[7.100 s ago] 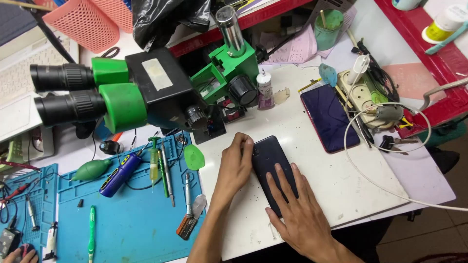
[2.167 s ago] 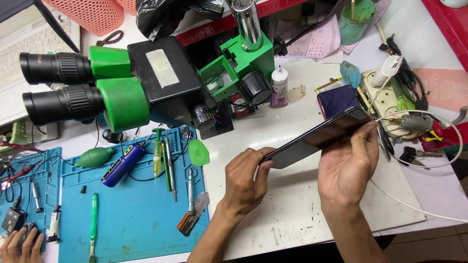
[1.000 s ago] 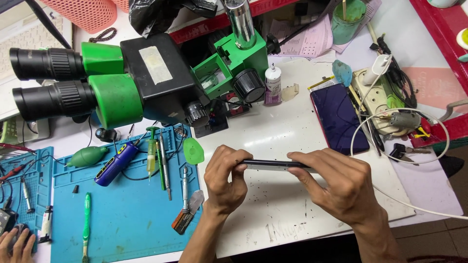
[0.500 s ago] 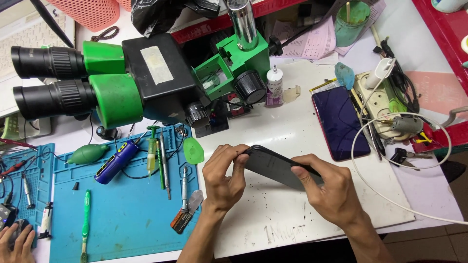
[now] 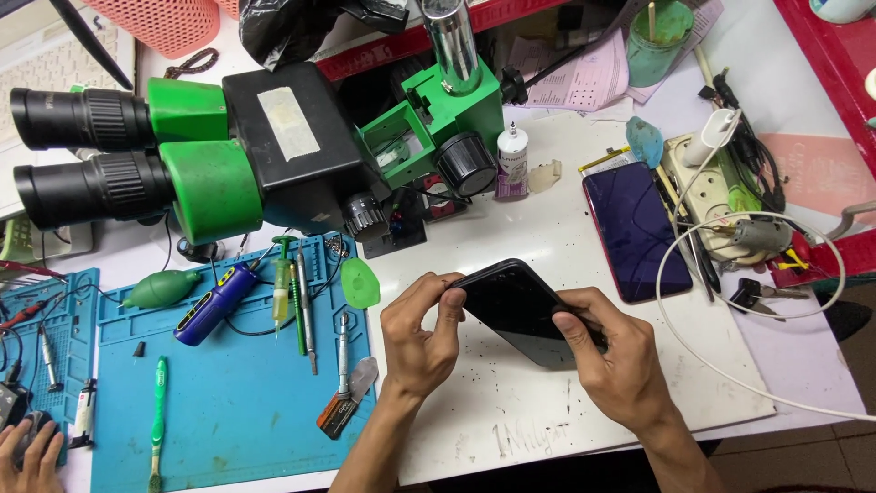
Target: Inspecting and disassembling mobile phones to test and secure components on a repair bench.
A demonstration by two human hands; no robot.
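Both my hands hold a black phone a little above the white work board, tilted with its dark face toward me. My left hand pinches the phone's upper left corner with thumb and fingers. My right hand grips its lower right end, fingers wrapped over the edge. A second phone with a dark purple screen lies flat on the board to the right.
A green and black microscope stands behind my hands. The blue mat at left carries a green pick, screwdrivers, tweezers and a blue tool. A power strip, a white cable and a small bottle lie right. Another person's hand shows bottom left.
The phone went from lying flat under my hands to being lifted, held edge-on, then tilted. Since half a second ago it has turned slightly, its face showing more.
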